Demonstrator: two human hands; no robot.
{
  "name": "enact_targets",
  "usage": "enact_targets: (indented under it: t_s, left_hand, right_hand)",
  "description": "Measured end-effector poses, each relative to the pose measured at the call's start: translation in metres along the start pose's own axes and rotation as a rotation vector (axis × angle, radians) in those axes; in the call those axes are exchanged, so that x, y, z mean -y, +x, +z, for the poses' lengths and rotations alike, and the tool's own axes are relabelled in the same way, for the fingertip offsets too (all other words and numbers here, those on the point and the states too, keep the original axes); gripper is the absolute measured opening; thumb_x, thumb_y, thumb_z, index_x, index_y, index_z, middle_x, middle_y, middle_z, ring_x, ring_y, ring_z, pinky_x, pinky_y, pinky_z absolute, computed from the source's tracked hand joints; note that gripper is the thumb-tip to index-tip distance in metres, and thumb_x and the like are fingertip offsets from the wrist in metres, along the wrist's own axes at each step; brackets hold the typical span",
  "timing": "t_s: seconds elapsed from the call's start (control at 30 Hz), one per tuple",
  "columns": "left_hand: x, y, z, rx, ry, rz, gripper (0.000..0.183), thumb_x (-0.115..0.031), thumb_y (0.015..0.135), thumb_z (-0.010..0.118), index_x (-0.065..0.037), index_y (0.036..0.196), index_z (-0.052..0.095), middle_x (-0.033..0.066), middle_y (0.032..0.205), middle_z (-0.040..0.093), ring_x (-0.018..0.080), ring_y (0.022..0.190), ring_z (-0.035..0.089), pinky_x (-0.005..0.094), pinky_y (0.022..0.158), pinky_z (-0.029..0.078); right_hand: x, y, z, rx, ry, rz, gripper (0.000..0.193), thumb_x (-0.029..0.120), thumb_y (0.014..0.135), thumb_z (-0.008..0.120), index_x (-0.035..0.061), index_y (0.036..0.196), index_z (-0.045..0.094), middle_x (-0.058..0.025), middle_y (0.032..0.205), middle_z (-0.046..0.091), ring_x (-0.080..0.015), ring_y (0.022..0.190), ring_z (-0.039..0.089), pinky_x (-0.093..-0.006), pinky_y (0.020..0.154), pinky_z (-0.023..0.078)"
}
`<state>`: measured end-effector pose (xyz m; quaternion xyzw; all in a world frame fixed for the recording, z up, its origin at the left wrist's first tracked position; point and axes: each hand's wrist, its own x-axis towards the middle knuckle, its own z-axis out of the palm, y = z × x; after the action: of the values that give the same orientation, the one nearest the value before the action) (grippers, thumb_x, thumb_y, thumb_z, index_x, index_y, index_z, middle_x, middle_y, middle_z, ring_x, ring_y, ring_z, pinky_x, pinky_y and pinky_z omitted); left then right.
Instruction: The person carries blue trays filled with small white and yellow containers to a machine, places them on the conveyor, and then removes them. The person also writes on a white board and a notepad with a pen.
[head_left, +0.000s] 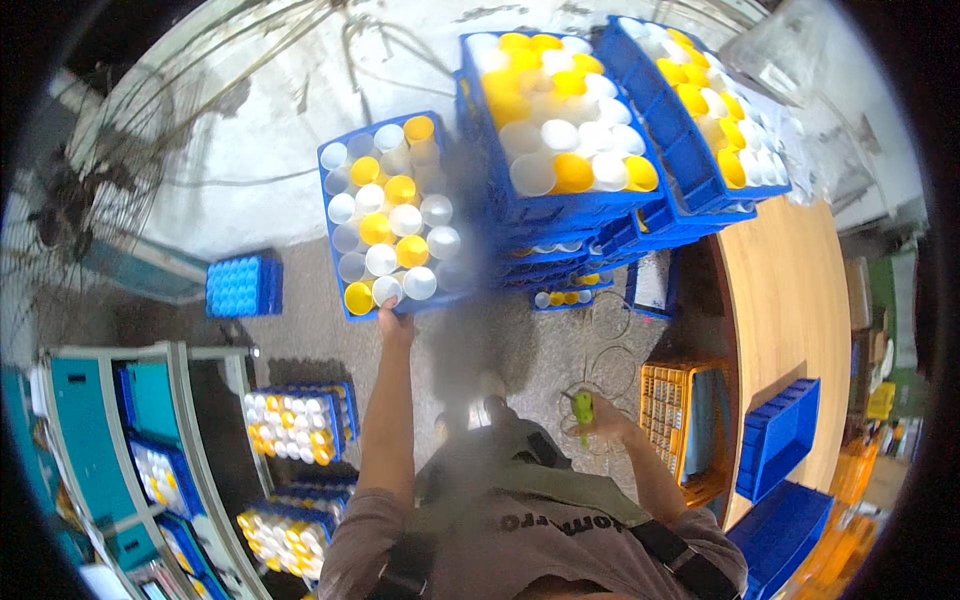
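Blue crate (392, 215) of white and yellow cups, carried at arm's length in front of the person, serves as the landmark for this view from the head. Left hand (394, 322) grips the near rim of this crate, fingers curled under the edge; the crate is tilted and slightly blurred, so it appears to be in mid-carry rather than at rest. Right hand (598, 418), below and to the right of the crate and close to the body, is closed around a small green tool (582, 412). Directly right of the crate stands a stack of like crates (560, 130), its top layer full of cups, and a second stack (700, 110) stands beyond that. Farther right lies a curved wooden surface (790, 290) with empty blue bins (778, 435) at its near edge, and an orange basket (685, 420) sits on the floor beside it. Below and left of the crate, more filled crates (300, 425) rest on the floor next to teal shelving (150, 440).

Judged step: moving one crate with a single hand, either onto or off the neighbouring stack. Any next move calls for levelling the crate and aligning its corners before release, since a one-handed hold on one rim invites tipping and spilled cups.
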<state>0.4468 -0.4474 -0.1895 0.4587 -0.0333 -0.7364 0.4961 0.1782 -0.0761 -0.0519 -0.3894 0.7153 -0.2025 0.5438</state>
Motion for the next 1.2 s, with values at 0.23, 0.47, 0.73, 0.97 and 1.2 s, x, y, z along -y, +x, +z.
enact_targets:
  t_s: [0.23,0.47,0.73,0.97,1.2]
  left_hand:
    - [-0.049,-0.203,-0.174,-0.081,0.102,0.039,0.031,-0.016,0.082,0.054,0.0,0.108,0.058,0.0073,0.106,0.064,0.0223,0.101,0.06,0.0357,0.092,0.047]
    - [-0.03,-0.326,-0.259,-0.859,0.832,0.235,0.033,-0.02,0.069,0.07,0.007,0.088,0.064,0.0169,0.082,0.068,0.0261,0.075,0.064,0.0379,0.071,0.047]
    - [-0.012,-0.388,-0.307,-0.913,1.063,0.12,0.056,-0.022,0.07,0.07,-0.001,0.12,0.055,0.0231,0.096,0.067,0.0393,0.095,0.063,0.0431,0.083,0.047]
    - [-0.001,-0.414,-0.296,-0.707,0.851,0.225,0.033,-0.016,0.073,0.068,0.005,0.099,0.065,0.0151,0.095,0.068,0.0244,0.088,0.065,0.0352,0.079,0.048]
    - [0.039,-0.433,-0.309,-0.473,0.77,0.251,0.029,-0.011,0.074,0.065,0.005,0.099,0.064,0.0101,0.091,0.067,0.0209,0.084,0.063,0.0334,0.076,0.047]
  right_hand:
    - [0.066,0.021,-0.002,0.048,0.224,0.021,0.039,0.028,0.091,0.06,0.005,0.121,0.053,0.0009,0.078,0.057,-0.006,0.057,0.046,-0.0226,0.053,0.041]
    - [0.151,-0.018,0.149,0.241,-0.776,-0.487,0.045,0.032,0.09,0.058,0.0003,0.121,0.05,-0.0171,0.08,0.065,-0.0251,0.072,0.066,-0.0354,0.059,0.051]
    - [0.156,-0.082,0.226,0.303,-1.002,-0.502,0.043,0.032,0.087,0.059,0.001,0.114,0.047,-0.0212,0.072,0.063,-0.0372,0.07,0.064,-0.0477,0.059,0.049]
    - [0.152,-0.078,0.174,0.018,-0.997,-0.279,0.044,0.034,0.087,0.057,0.0013,0.115,0.048,-0.0238,0.087,0.065,-0.0417,0.083,0.063,-0.0506,0.071,0.049]
    - [0.123,-0.068,0.086,-0.226,-0.922,-0.233,0.038,0.034,0.086,0.058,0.0011,0.104,0.052,-0.0221,0.084,0.066,-0.0401,0.082,0.064,-0.0497,0.071,0.05]
